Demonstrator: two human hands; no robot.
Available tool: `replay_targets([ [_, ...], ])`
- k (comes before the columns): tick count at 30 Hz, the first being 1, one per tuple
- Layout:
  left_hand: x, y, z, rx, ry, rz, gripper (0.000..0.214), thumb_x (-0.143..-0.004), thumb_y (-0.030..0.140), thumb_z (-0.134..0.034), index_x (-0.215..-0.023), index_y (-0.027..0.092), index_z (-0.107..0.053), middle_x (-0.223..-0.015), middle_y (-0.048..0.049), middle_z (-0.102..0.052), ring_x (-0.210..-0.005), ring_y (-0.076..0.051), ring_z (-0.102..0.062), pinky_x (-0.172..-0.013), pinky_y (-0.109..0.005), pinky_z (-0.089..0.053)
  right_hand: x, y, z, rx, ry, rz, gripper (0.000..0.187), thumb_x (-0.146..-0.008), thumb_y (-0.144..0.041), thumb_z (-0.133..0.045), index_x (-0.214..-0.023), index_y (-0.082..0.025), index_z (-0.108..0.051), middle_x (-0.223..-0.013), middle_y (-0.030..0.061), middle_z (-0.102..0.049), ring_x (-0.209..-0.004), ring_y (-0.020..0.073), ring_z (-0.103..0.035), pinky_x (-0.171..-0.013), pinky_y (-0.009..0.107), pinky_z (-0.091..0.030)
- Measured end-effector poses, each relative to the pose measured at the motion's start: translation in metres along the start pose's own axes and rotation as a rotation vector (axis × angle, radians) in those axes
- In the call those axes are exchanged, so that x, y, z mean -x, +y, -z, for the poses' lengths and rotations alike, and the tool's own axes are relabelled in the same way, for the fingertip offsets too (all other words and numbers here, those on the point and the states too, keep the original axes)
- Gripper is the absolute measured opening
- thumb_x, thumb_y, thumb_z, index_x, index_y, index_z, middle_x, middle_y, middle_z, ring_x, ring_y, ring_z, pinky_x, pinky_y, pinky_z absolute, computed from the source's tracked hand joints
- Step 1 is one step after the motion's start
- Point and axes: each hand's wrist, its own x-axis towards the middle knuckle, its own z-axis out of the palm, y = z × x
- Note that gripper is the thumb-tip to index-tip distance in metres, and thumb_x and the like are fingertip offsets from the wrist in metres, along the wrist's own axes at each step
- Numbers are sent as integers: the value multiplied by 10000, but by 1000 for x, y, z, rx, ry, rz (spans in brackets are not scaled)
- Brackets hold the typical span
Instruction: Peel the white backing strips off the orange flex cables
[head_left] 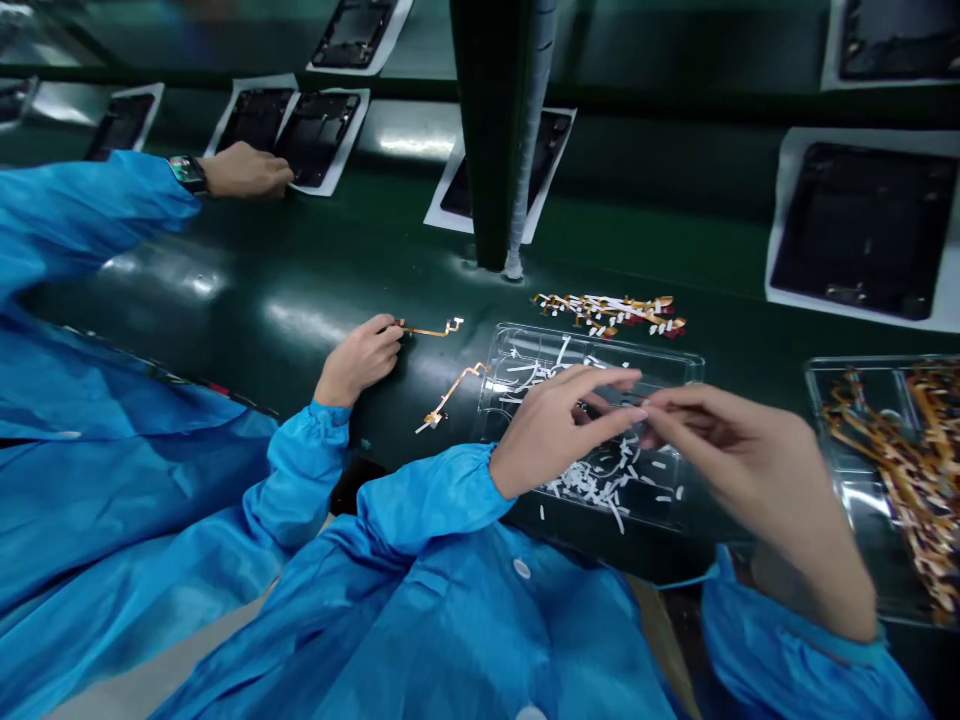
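Note:
My left hand [566, 425] and my right hand [739, 440] meet over a clear plastic tray [682, 365]. Their fingertips almost touch, and the fingers of both are bent into a pinch. Whatever sits between them is too small and too covered to make out. White paper-like strips [589, 485] lie scattered in the tray below, a few outside its front edge. Behind the tray is a pile of orange flex cables [611, 308] with white tabs. One single flex cable [454, 393] rests on the green surface left of the tray.
A co-worker's hand [364, 360] at left holds another flex cable [427, 330]; their other hand [244, 170] touches a black phone-like housing [319, 135]. A dark post [491, 130] stands behind the tray. At right are a tray of flex cables [911, 440] and a larger housing [866, 230].

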Motion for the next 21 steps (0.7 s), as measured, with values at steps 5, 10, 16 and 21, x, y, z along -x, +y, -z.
replay_targets([
  [5,-3,-6,1,-172,63,-199,167,-1000,211,-620,-1096,214,-757,-1033,-28,-782,-952,-142,-730,-890,-301,-614,10,6,-11,-118,34,-58,237,-923,-451,-694,-995,-226,-713,-724,1,-732,-671,140,-701,-641,234,-539],
  [10,6,-11,-9,-300,186,-310,137,-968,240,-676,-1061,176,-753,-987,-44,-756,-855,-114,-717,-742,-234,-622,14,4,-18,-176,134,-71,208,-941,-423,-683,-1014,-229,-700,-729,-9,-731,-687,125,-699,-674,220,-547],
  [16,8,-11,-15,-368,289,-303,112,-948,272,-709,-947,163,-735,-909,-31,-744,-812,-105,-718,-710,-218,-622,15,2,-27,-179,134,-49,182,-933,-419,-696,-1009,-256,-725,-748,-16,-732,-689,136,-704,-686,252,-561],
  [21,8,-13,-12,-413,280,-305,92,-961,239,-689,-997,163,-726,-946,-34,-742,-776,-87,-704,-714,-220,-624,14,3,-32,-132,114,-3,171,-959,-406,-662,-1036,-264,-718,-794,-15,-735,-703,144,-712,-690,277,-553],
])
